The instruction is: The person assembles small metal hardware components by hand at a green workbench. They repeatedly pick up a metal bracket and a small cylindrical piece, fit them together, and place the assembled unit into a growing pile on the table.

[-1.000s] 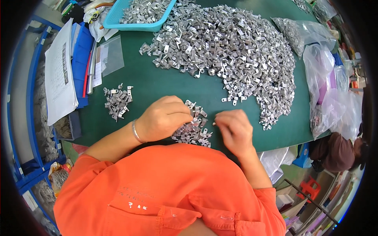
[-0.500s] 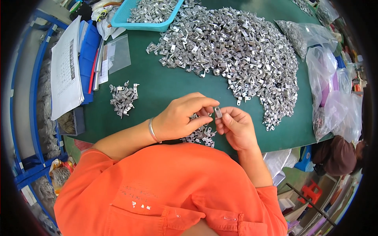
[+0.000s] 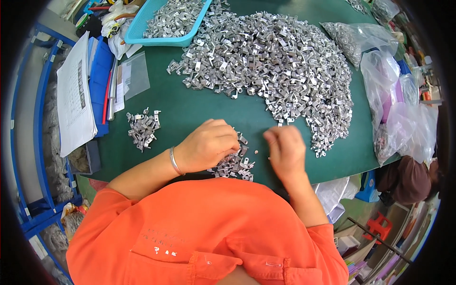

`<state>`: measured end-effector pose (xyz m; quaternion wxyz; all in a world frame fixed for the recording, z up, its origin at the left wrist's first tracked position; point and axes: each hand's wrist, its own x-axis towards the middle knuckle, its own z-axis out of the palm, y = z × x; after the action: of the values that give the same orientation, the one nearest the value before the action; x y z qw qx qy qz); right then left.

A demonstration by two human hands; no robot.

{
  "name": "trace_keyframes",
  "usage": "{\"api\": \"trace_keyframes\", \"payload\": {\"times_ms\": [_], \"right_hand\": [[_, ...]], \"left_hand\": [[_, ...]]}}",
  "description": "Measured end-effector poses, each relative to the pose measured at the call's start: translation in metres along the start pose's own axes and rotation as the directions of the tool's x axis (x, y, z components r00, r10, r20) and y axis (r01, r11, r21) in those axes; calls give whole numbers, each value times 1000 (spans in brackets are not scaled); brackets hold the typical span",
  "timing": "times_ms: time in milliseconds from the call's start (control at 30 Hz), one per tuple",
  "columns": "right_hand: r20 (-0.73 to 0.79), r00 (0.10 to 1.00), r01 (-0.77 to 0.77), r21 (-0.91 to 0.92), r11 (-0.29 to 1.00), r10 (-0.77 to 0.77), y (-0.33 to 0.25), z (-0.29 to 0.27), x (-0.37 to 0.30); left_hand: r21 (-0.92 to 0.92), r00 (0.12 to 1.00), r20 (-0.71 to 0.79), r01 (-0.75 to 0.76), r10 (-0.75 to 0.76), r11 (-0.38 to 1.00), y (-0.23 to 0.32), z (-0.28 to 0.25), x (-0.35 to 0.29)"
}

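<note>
My left hand (image 3: 209, 146), with a silver bracelet (image 3: 174, 161) at the wrist, is curled with its fingertips together at the near small pile of metal clips (image 3: 236, 167). Whatever may be between those fingertips is hidden. To its right, my right hand (image 3: 287, 151) is smeared by motion over the green table, close below the edge of the large heap of small silver metal clips (image 3: 270, 57); its grip does not show. Between the hands lies a tiny copper-coloured piece (image 3: 256, 152). Another small pile of clips (image 3: 143, 129) sits to the left.
A light blue basket (image 3: 164, 42) of metal parts stands at the far left. Papers (image 3: 76, 95) and a blue bin (image 3: 98, 71) line the left edge. Plastic bags (image 3: 380, 85) lie along the right. A person in dark clothing (image 3: 411, 178) is beyond the right edge.
My hands have drawn apart: the left has gone to the near small pile, the right a little aside. The metal clip held between them no longer shows. The view has shifted slightly.
</note>
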<state>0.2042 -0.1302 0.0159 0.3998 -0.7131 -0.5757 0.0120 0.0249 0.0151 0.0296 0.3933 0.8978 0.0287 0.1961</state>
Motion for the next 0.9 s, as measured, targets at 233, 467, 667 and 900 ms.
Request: {"api": "trace_keyframes", "payload": {"times_ms": [233,467,667,900], "right_hand": [[-8,1000,-19,-246,969,17,28,-4,-3],[-31,993,-122,-295,948,118,23,-6,-5],[-66,997,-27,190,981,40,0,-8,-5],[-117,989,121,290,949,-90,-23,-6,-2]], "left_hand": [[94,993,114,14,-25,996,-7,1,8],[112,981,193,12,-33,994,-1,-1,17],[-28,999,-35,33,-34,999,0,4,22],[-357,960,-29,249,-277,900,10,10,22]]}}
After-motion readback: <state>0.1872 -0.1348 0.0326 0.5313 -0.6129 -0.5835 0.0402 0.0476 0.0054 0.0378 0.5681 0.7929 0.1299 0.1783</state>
